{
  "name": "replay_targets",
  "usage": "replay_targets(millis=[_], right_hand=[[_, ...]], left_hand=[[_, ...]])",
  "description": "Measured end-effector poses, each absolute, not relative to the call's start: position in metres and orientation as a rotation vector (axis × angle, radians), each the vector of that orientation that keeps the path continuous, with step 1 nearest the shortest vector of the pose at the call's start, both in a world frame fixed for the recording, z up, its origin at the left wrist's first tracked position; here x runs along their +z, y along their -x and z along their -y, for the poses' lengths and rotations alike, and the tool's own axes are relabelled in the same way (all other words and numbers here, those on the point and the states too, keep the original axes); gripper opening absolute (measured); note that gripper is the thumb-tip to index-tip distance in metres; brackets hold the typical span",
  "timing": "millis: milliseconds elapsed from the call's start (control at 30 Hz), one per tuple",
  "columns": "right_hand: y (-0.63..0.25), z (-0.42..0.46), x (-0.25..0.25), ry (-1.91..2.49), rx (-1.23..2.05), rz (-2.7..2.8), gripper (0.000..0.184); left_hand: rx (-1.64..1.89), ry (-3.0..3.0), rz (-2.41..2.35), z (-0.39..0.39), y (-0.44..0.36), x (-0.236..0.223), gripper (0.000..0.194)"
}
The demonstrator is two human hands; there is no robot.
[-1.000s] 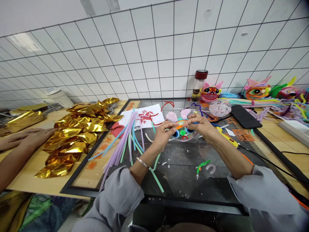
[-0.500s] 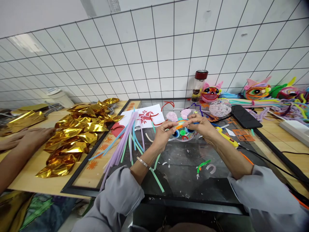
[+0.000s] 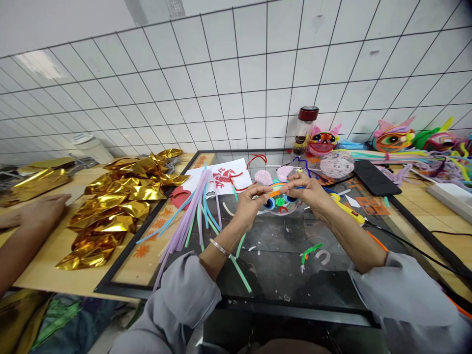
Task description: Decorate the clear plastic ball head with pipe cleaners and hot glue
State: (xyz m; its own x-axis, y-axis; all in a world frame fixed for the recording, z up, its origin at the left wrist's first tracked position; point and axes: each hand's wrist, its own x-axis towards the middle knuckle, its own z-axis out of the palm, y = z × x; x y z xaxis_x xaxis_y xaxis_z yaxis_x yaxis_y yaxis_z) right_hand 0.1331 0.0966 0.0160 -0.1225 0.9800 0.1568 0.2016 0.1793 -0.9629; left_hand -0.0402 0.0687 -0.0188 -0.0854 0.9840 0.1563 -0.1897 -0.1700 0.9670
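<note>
My left hand and my right hand meet above the far middle of the dark mat. Between their fingertips, both pinch a short orange strip, one end in each hand. Just beneath it lies a clear round craft head with big blue eyes, a green nose and a red mouth. Two pale pink scalloped pieces stand at its far side. My fingers hide the upper part of the head, so I cannot tell whether the strip touches it.
A bundle of pastel strips lies left of my left forearm, by crumpled gold foil. A co-worker's hand rests farther left. To the right are a yellow glue gun, its cable, and a phone. A jar stands behind.
The co-worker's hand at the left has drawn back leftward from the gold foil. My own hands hold nearly the same pose with the orange strip.
</note>
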Motion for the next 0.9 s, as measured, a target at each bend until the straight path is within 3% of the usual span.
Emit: replay_targets(millis=[900], right_hand=[[-0.1306,-0.0953,0.0169,1.192,1.035,1.473,0.011]], left_hand=[[1.534,-1.203,-1.048,-0.0679,0.0384,-0.0203,0.01]])
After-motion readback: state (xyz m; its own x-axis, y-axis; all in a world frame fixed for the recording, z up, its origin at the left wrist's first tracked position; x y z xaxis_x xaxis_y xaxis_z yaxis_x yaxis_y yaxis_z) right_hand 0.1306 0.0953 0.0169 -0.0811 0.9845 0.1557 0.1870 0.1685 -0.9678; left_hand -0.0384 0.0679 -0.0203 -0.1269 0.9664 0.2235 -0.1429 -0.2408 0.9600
